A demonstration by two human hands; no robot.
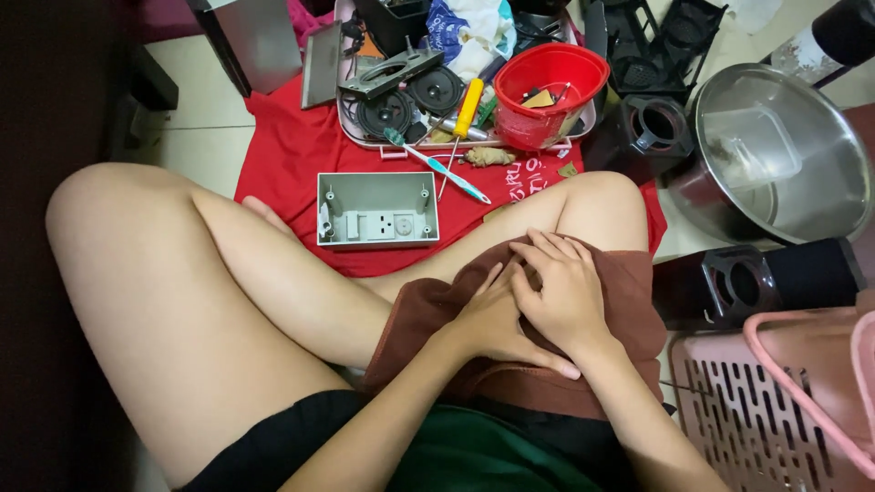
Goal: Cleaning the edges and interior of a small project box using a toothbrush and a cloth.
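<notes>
I sit cross-legged on the floor with a brown cloth (629,301) draped over my lap. My left hand (488,323) lies flat on the cloth, holding nothing. Resting over its fingers is my right hand (561,292), also flat and empty. A grey plastic box (376,211), open side up with a socket part inside, lies on a red cloth (292,155) in front of my knees, apart from both hands. A teal-handled tool (437,166) lies just beyond it.
A pink tray (339,109) holds round speaker drivers (436,89), a yellow-handled screwdriver (468,105) and a red bowl (547,77). A steel pot (775,155) and black speaker housings (738,282) stand at the right. A pink basket (775,410) is beside my right arm.
</notes>
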